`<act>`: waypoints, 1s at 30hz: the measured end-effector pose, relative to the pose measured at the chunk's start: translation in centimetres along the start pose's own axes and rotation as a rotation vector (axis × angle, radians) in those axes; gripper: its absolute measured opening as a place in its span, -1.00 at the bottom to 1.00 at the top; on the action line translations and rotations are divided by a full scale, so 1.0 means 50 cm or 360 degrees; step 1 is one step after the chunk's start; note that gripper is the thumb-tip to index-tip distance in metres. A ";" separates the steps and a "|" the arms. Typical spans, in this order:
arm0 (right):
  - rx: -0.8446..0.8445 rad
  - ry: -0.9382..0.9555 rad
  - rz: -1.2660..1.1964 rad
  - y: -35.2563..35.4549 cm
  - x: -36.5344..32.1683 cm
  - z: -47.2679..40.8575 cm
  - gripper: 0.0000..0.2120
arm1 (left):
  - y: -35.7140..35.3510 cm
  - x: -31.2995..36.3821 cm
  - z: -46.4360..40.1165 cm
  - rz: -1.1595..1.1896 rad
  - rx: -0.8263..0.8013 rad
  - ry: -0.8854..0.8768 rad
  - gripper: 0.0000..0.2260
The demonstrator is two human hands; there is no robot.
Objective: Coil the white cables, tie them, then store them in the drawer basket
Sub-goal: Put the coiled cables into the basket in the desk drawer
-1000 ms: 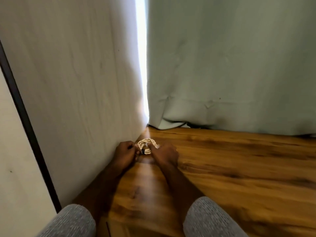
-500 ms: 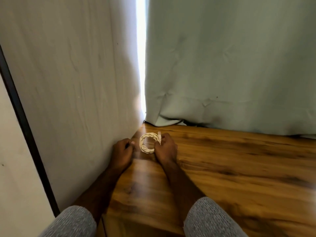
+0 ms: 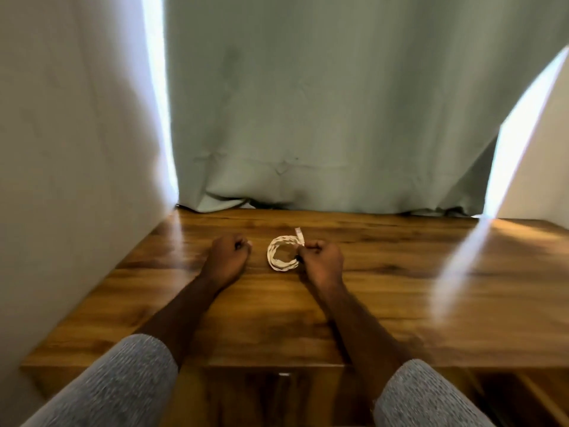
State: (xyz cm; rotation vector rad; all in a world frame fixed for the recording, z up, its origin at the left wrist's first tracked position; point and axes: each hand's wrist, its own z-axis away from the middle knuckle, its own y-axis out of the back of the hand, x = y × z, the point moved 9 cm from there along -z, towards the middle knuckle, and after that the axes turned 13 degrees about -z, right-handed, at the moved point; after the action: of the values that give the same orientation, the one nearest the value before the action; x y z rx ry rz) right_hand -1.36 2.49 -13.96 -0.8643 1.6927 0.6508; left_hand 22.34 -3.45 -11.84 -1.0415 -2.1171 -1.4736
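A small coil of white cable (image 3: 280, 255) hangs just above the wooden desk (image 3: 400, 291), near its middle. My right hand (image 3: 321, 262) pinches the coil at its right side, where a dark tie shows at my fingertips. One white plug end sticks up from the coil at its upper right. My left hand (image 3: 228, 255) is a loose fist to the left of the coil, apart from it and holding nothing that I can see. The drawer basket is not in view.
A pale green curtain (image 3: 338, 118) hangs behind the desk down to its back edge. A light wood panel (image 3: 77, 149) stands along the left side. Bright light strips fall across the desk at the left and right. A drawer front with a small handle (image 3: 284, 375) sits below the desk's front edge.
My left hand has let go of the coil and moved away to the left. The right hand keeps hold of it. The view has swung right, showing more of the desk.
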 end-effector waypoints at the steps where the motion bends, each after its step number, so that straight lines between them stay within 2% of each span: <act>1: 0.0018 0.0031 0.0025 0.043 -0.004 -0.002 -0.89 | -0.030 0.031 -0.001 0.0025 -0.0034 -0.0052 -0.72; 7: 0.0232 0.0101 0.0187 0.358 -0.016 0.007 -0.88 | -0.247 0.273 0.032 0.0215 -0.0329 -0.0402 -0.59; 11: 0.0399 0.0049 0.0306 0.581 -0.004 0.031 -0.95 | -0.367 0.450 0.092 0.0216 -0.0448 -0.0607 -0.66; 17: 0.0874 -0.0007 0.0333 0.934 -0.013 0.118 -0.93 | -0.518 0.698 0.231 0.0305 -0.0695 -0.0838 -0.73; 22: 0.1203 -0.0073 0.0512 1.198 -0.038 0.227 -0.88 | -0.627 0.874 0.373 0.0310 -0.0889 -0.1110 -0.75; 26: 0.1523 -0.0200 0.0616 1.405 -0.056 0.340 -0.86 | -0.685 0.997 0.490 0.0374 -0.1007 -0.1333 -0.72; 30: 0.1733 -0.0377 0.0730 1.553 -0.030 0.422 -0.81 | -0.744 1.067 0.588 0.0377 -0.1133 -0.1417 -0.74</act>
State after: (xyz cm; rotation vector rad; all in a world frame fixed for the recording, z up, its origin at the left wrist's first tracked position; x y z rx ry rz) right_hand -52.07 64.83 -18.38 0.3623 1.6918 0.0394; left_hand -37.16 35.93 -12.74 -2.4870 -1.7956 -1.8990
